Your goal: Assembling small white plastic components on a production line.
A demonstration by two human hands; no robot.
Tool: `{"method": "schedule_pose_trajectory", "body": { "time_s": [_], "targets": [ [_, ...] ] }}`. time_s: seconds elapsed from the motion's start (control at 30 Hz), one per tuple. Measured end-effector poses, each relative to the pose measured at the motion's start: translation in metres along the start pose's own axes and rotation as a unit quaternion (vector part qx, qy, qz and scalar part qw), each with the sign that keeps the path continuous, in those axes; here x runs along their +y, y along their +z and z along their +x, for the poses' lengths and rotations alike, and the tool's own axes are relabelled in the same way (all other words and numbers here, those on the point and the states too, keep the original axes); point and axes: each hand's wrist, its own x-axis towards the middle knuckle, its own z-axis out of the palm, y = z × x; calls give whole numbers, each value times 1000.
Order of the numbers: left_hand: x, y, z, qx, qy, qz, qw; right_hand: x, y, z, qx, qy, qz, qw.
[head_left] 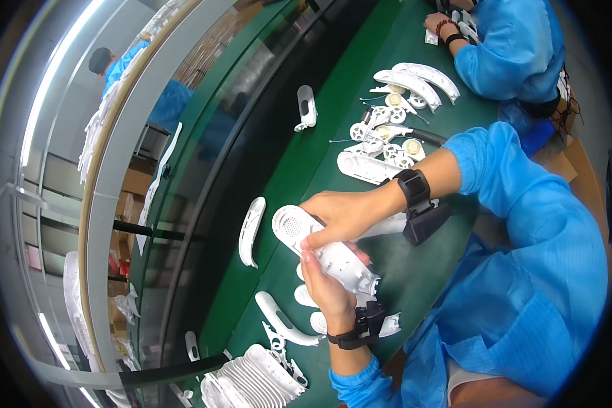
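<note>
A white plastic housing half [343, 262], long and round-ended with a patch of small holes at one end, is held above the green bench between both hands. My right hand [350, 211] comes from above and grips its upper side, the thumb pressing near the holes. My left hand [328, 289] holds the lower side, its fingertips close to the right thumb. Ribs and small posts show on the housing's inner face. Part of it is hidden behind my fingers. Several white parts lie beneath and beside my left hand, partly covered.
Ribbed white shells [255, 381] stand stacked at the bottom. A curved white cover [285, 319] lies beside them. Single covers [251, 231] rest on the dark green belt. Small white parts with wheels and wires [387, 132] are piled beyond my right forearm. A co-worker [510, 47] works at the upper right.
</note>
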Motion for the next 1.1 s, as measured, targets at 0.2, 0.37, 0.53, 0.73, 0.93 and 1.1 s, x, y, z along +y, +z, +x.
{"method": "schedule_pose_trajectory", "body": {
  "time_s": [0.2,0.37,0.53,0.73,0.93,1.1],
  "targets": [
    [7,-2,-4,-17,7,2,1000,28,-33,-3,-8,-102,-112,988],
    [22,-29,-6,19,40,48,998,17,-135,-24,105,-31,-189,976],
    [22,-49,-3,41,57,36,997,32,-192,-58,141,76,-490,857],
    [13,-57,-1,61,49,42,996,63,-211,-71,94,104,-669,729],
    [9,-60,0,59,43,42,996,90,-213,-61,182,236,-542,786],
    [12,-65,1,64,40,40,996,112,-227,-70,235,172,-427,856]
  ]
}}
